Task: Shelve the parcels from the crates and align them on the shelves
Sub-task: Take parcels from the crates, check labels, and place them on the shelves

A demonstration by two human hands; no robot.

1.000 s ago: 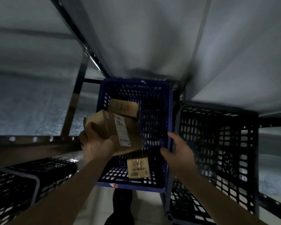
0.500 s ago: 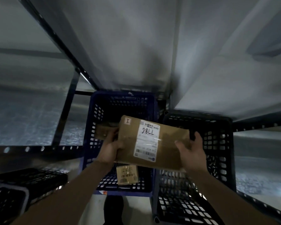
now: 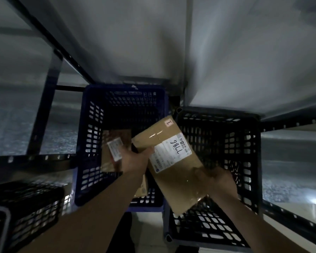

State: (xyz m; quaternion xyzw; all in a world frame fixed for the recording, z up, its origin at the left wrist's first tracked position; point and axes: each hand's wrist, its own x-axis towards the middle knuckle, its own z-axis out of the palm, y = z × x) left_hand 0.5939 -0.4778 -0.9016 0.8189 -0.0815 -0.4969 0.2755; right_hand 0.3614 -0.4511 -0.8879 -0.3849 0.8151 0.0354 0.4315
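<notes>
Now our right hand [image 3: 217, 181] grips the big parcel [image 3: 171, 161] above the crates, while our left hand [image 3: 133, 159] reaches, fingers extended, touching a smaller parcel [image 3: 113, 148] in the blue crate [image 3: 91, 125].

A blue crate [image 3: 120, 99] and a black crate [image 3: 248, 143] are being carried side by side on the pale floor [image 3: 148, 216], their walls close together. A third dark crate [image 3: 26, 207] is being seen at the lower left, well apart from the blue one. Two cardboard parcels are being held by the blue crate: one with a white label [image 3: 109, 141] lying against its left side, and a smaller one [image 3: 141, 189] near its front wall, mostly hidden. Grey metal shelves [image 3: 16, 125] on dark uprights are standing around the crates.
</notes>
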